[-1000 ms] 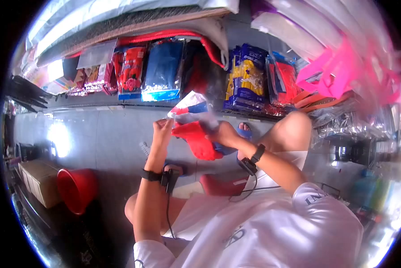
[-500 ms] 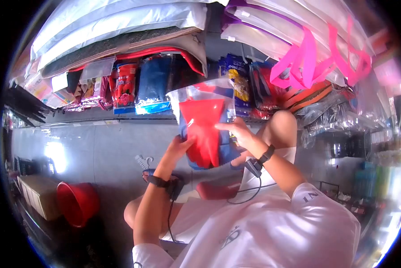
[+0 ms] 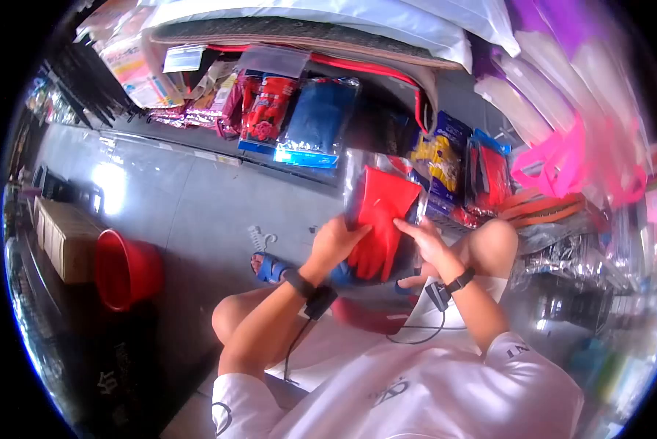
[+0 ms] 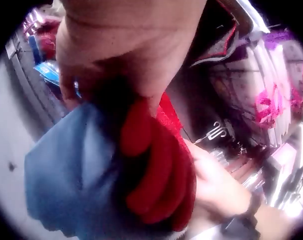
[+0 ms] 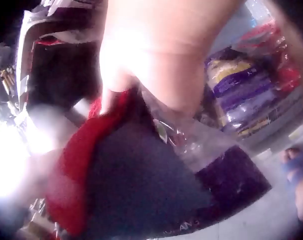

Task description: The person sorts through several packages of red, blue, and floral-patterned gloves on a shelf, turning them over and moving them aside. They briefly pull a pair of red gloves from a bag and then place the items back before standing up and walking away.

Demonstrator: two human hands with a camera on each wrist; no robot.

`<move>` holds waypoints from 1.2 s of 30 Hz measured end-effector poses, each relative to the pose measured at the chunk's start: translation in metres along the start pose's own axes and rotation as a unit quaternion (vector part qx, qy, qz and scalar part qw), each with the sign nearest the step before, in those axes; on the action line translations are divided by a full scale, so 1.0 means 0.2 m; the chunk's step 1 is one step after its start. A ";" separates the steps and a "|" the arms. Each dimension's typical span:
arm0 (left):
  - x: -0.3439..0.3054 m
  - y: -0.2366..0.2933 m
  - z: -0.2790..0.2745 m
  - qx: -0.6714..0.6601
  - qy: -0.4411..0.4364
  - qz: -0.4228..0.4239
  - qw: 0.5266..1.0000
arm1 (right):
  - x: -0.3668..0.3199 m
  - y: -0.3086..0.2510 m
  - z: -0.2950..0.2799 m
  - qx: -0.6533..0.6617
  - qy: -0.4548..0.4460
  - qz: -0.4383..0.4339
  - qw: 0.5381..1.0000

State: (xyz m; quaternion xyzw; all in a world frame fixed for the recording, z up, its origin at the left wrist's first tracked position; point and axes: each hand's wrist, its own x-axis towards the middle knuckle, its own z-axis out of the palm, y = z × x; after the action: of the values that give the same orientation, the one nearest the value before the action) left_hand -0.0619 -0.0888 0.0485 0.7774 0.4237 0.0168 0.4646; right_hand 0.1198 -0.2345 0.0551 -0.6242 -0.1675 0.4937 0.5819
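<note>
A red rubber glove [image 3: 383, 212] lies flat with its fingers pointing down, over clear plastic wrapping [image 3: 354, 175] and a blue backing. My left hand [image 3: 336, 245] grips the lower left side, thumb across the front of the glove. On the right edge, my right hand [image 3: 427, 241] pinches the pack with its thumb on the front. In the left wrist view the red glove fingers [image 4: 164, 180] hang beside a blue sheet [image 4: 74, 170] below that hand. The right wrist view shows the pack's dark back with a purple corner [image 5: 236, 175].
Ahead, a low shelf holds a blue packet [image 3: 317, 113], a red flowered packet [image 3: 270, 110] and yellow-and-blue glove packs [image 3: 445, 157]. Pink straps [image 3: 555, 168] hang at the right. A red bucket [image 3: 127, 271] and a cardboard box [image 3: 69, 238] stand left. A small hanger [image 3: 261, 238] lies on the floor.
The glove pack, earlier tilted and folded with my left hand at its clear top, now faces me flat. My left hand has moved down to its lower side. The head view has shifted.
</note>
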 end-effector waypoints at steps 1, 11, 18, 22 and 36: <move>0.02 -0.04 0.03 0.011 0.004 0.002 1.000 | 0.02 0.04 -0.01 0.000 0.004 0.009 1.000; -0.02 -0.03 -0.05 0.110 0.116 0.121 0.980 | 0.49 -0.03 -0.13 -0.048 0.077 -0.016 0.996; -0.01 -0.02 0.01 0.031 0.083 0.097 0.991 | 1.19 -0.14 -0.20 -0.066 0.027 0.002 0.997; 0.07 -0.11 0.11 -0.130 0.042 0.095 0.986 | 1.56 0.15 -0.48 -0.219 0.167 -0.015 0.961; 0.06 0.09 -0.33 -0.863 -0.239 0.056 0.442 | 0.64 0.41 -0.33 -0.259 0.165 -0.082 0.948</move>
State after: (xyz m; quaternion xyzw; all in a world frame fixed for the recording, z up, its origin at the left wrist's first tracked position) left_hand -0.0698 -0.0372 0.0954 -0.0293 0.0181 0.2132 0.9764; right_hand 0.2022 -0.1942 -0.0830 -0.8100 -0.2417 0.2745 0.4584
